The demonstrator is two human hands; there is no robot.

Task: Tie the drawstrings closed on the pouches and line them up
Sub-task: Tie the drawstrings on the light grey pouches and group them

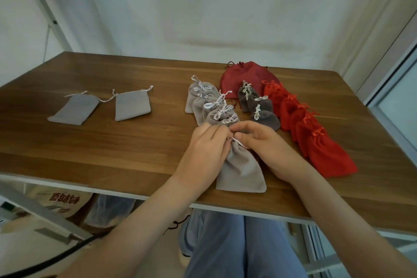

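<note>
- Step in hand: tying cord of light grey pouch (242,170) at 6 o'clock on table (112,146).
- Left hand (206,149) and right hand (259,140) close together, fingertips pinching white drawstring (237,141) at gathered neck.
- Tied rows at 12 to 2 o'clock.
- Next, probably: pull knot tight, add to grey row (209,104); two flat untied pouches (101,107) wait at 10 o'clock.

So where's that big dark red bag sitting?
The big dark red bag lies at the far side of the table, right of centre in the head view, behind the rows of dark grey pouches and bright red pouches.
</note>
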